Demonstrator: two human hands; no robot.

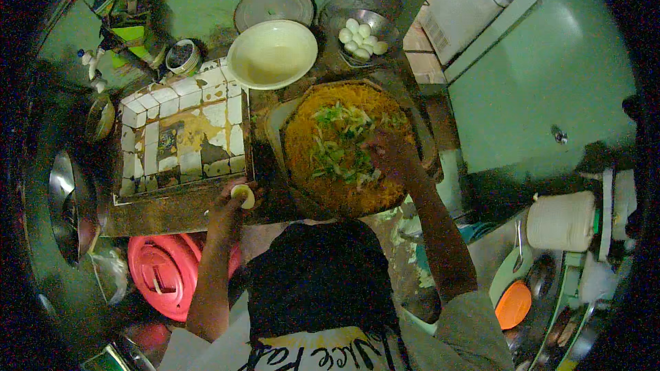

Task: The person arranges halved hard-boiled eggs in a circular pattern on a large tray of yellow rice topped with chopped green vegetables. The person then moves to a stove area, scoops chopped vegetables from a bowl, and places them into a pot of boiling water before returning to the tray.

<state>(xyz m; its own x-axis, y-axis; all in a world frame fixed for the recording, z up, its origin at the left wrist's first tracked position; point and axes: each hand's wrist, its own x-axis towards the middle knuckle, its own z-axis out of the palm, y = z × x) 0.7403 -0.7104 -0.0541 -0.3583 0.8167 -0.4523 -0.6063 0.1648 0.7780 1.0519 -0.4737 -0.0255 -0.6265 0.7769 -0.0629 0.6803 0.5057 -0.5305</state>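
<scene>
A wide pan (275,122) is heaped with orange-yellow food (302,158), perhaps rice or noodles; the dim light hides its grain. Chopped green and pale vegetables (337,158) lie scattered over the middle of it. My right hand (390,154) reaches down onto the heap at the right edge of these greens, its fingers dark and blurred. Left of the pan, by the counter's front edge, my left hand (232,199) is closed around a small round pale-yellow piece (245,196), whose kind I cannot make out.
A cream basin (272,81) stands behind the pan, beside a metal bowl (390,29) of peeled eggs (357,36). At left is a stained tiled sink (237,111). A red lid (155,271) sits below the counter (185,206). Dishes and an orange lid (513,305) lie lower right.
</scene>
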